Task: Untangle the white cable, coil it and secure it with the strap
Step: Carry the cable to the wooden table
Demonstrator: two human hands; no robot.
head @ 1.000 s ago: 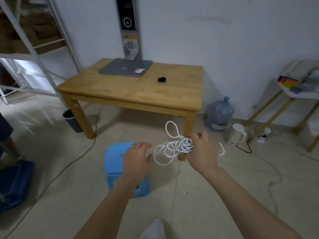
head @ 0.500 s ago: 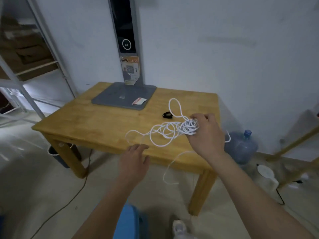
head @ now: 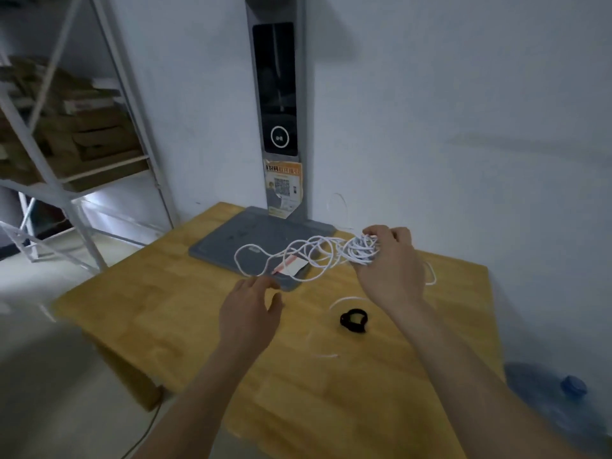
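Right hand [head: 390, 270] gripped the knotted white cable [head: 359, 250] above the tabletop [head: 185, 313]; left hand [head: 250, 313] hung near, fingers relaxed, holding nothing. Risk: pulling a loose loop would likely tighten the tangle, or drag the black strap [head: 353, 320] off the edge.

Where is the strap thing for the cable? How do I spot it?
Look at the wooden table. Just below the right hand holding the white cable, a small black strap lies flat. It is the only dark loop there.

single head view, looking down over wooden table [head: 185, 313], close
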